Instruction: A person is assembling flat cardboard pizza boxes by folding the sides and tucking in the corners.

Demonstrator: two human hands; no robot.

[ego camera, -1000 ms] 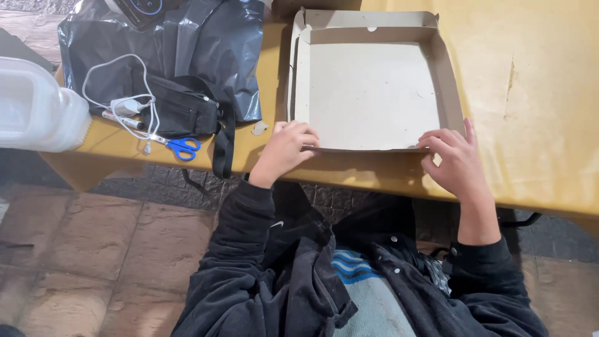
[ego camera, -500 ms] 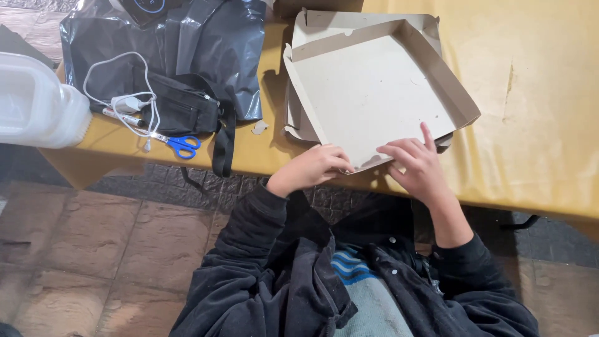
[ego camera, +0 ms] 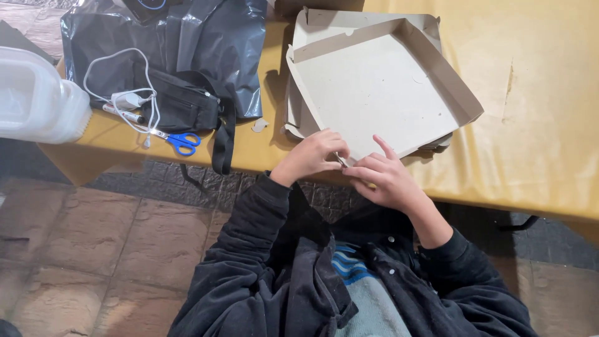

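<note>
A shallow grey cardboard box tray [ego camera: 380, 93] lies turned at an angle on top of another flat cardboard piece on the yellow table [ego camera: 536, 118]. My left hand [ego camera: 312, 156] and my right hand [ego camera: 384, 178] meet at the tray's near corner, at the table's front edge. The fingers of both hands pinch the cardboard corner flap between them. My right forefinger points up onto the tray's floor. The tray holds nothing.
A black plastic bag [ego camera: 187, 43] and a black pouch [ego camera: 181, 106] lie at the left, with a white cable and charger [ego camera: 128, 100], a pen and blue-handled scissors [ego camera: 181, 142]. A white plastic jug [ego camera: 34, 100] stands at the table's left end. Tiled floor lies below.
The tray has been rotated from square to diagonal on the table. Both hands have come together from its two front corners to one near corner.
</note>
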